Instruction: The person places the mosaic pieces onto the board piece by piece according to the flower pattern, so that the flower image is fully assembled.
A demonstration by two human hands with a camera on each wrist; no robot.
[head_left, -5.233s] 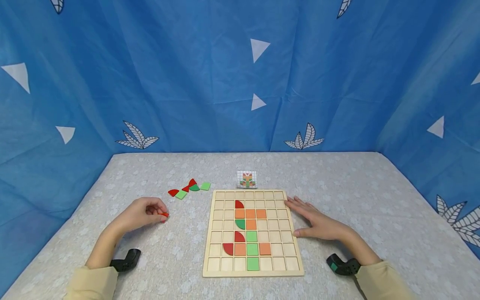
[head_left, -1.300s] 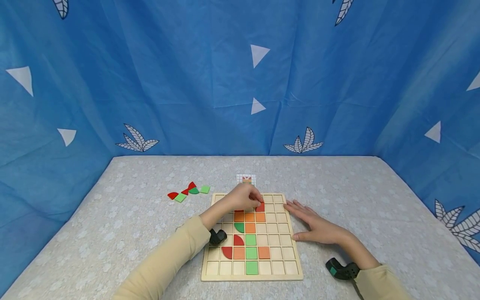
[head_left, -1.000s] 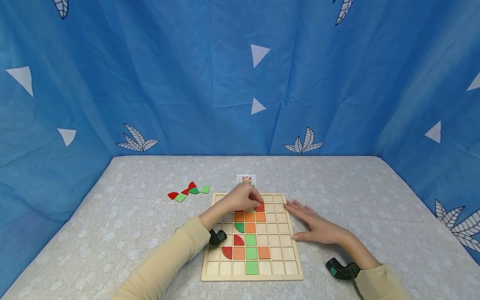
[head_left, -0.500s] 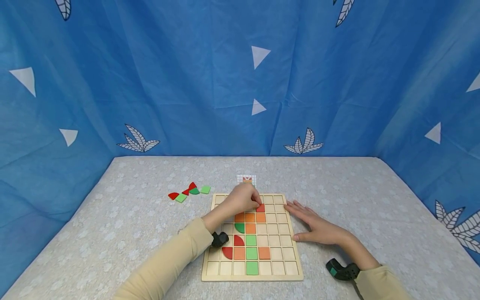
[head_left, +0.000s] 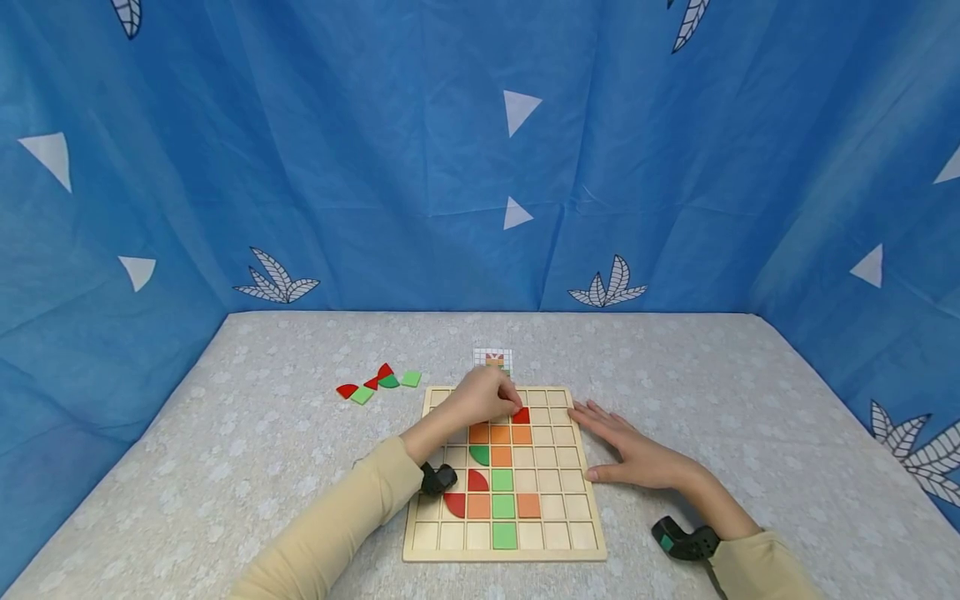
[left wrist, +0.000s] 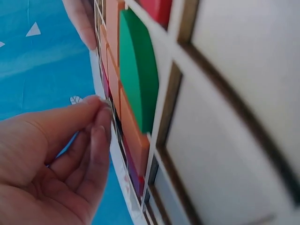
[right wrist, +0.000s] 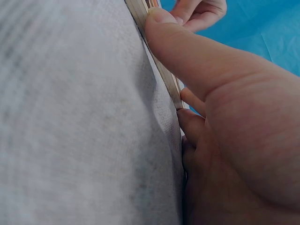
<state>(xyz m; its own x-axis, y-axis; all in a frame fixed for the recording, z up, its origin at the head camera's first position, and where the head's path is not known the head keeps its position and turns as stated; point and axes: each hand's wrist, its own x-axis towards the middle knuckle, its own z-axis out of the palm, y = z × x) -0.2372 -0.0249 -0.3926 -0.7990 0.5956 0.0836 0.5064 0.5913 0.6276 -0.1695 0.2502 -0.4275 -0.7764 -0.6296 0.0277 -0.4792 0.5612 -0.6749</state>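
My left hand [head_left: 483,396] reaches over the far part of the wooden grid board [head_left: 547,533], thumb and index finger pinched together at a red tile [head_left: 522,416]. That tile lies in a cell of the second row, its left side hidden by the fingertips. In the left wrist view, the left hand [left wrist: 61,154] meets the board edge beside orange tiles and a green tile [left wrist: 138,70]. My right hand [head_left: 630,450], fingers spread, touches the board's right edge. In the right wrist view, the right thumb [right wrist: 187,51] lies against that edge.
Left of the board lie loose tiles: red ones [head_left: 347,390], light green squares [head_left: 411,379] and a dark green one [head_left: 388,382]. Behind the board stands a small pattern card [head_left: 492,358], partly covered by my left hand. A blue curtain [head_left: 420,167] closes off the table's back.
My left hand has carried a red tile from the table's left side to the board. Over the last second it stays at that cell, and the tile sits flatter. My right hand keeps its place.
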